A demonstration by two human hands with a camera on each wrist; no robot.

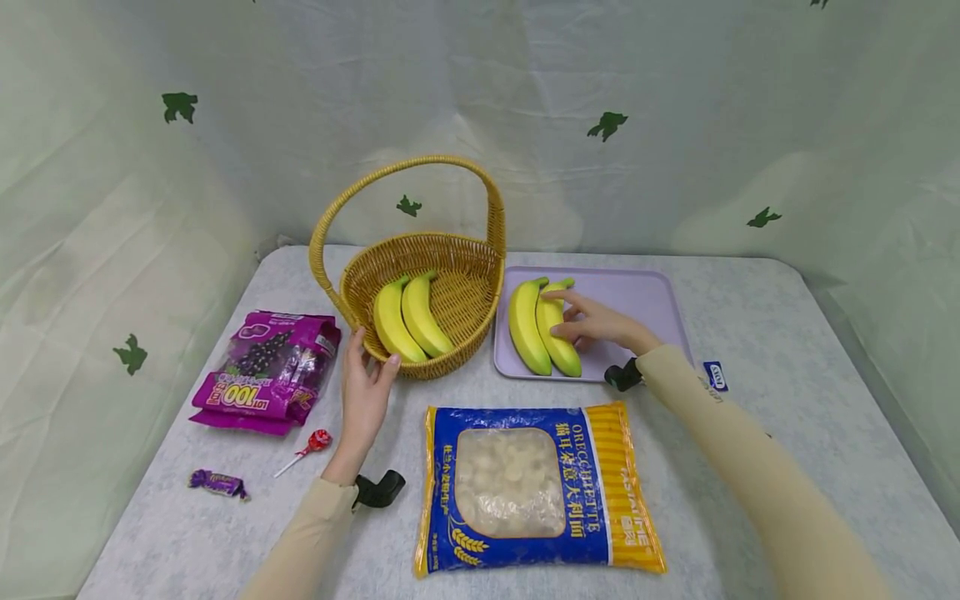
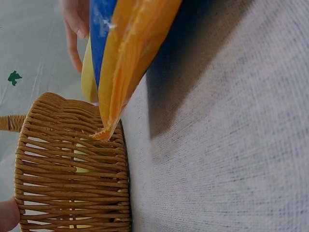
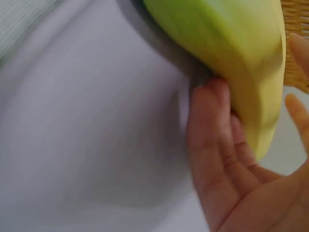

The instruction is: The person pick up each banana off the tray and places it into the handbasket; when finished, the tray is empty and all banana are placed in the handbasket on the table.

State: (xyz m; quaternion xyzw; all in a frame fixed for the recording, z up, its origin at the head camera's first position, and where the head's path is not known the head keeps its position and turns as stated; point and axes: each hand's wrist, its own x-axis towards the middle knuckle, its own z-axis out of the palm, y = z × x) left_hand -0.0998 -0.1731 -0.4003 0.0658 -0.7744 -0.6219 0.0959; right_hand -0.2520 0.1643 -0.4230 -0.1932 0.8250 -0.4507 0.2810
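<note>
A wicker basket (image 1: pixel 450 364) with a tall handle holds two bananas (image 1: pixel 408 321). At its front left rim is my left hand (image 1: pixel 363 408), gripping the rim between thumb and fingers; the left wrist view shows only the thumb tip against the wickerwork. Two more bananas lie side by side on a lilac tray (image 1: pixel 630 300). My right hand (image 1: pixel 592 321) is at the right-hand banana (image 1: pixel 558 354), its index finger extended across the upper part. In the right wrist view several fingers (image 3: pixel 207 140) lie along that banana's side, not wrapped round it.
A blue and yellow orecchiette bag (image 1: pixel 517 492) lies in front. To the left are a purple candy bag (image 1: pixel 262 367), a red lollipop (image 1: pixel 318 440) and a purple wrapped candy (image 1: pixel 217 482). A small blue packet (image 1: pixel 716 376) lies right of the tray. A pale curtain (image 1: pixel 525 192) hangs behind.
</note>
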